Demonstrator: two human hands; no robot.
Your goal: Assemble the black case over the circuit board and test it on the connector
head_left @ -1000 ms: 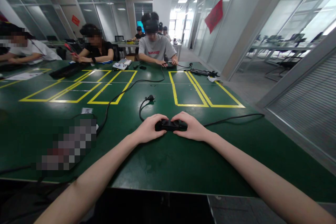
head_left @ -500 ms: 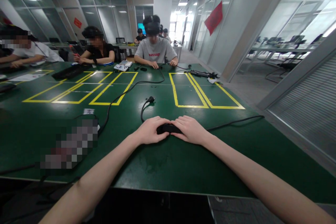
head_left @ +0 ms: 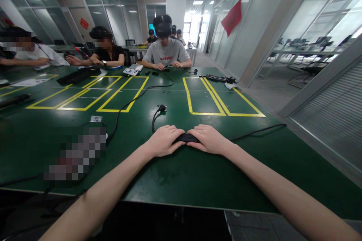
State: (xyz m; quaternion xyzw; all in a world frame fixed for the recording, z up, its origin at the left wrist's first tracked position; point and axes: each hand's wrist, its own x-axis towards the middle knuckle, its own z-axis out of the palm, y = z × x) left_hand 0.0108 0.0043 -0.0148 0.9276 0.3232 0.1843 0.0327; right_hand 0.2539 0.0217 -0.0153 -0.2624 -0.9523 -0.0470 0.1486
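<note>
Both of my hands rest on a small black device [head_left: 186,138] lying on the green table [head_left: 181,173]. My left hand [head_left: 164,141] covers its left end with fingers curled over it. My right hand [head_left: 208,139] covers its right end the same way. Only a narrow strip of the device shows between them. A black cable [head_left: 254,131] runs off to the right from under my right hand. Another black cable with a plug [head_left: 161,108] curves away just beyond my left hand.
Yellow tape rectangles [head_left: 223,98] mark the table farther out. A blurred-out object [head_left: 76,154] lies to my left, with a long black cable [head_left: 127,105] running across. Several people sit at the far side, working with their own hands. A glass wall runs along the right.
My hands have closed in over the black device, hiding more of it than a second ago. The person opposite has shifted their hands.
</note>
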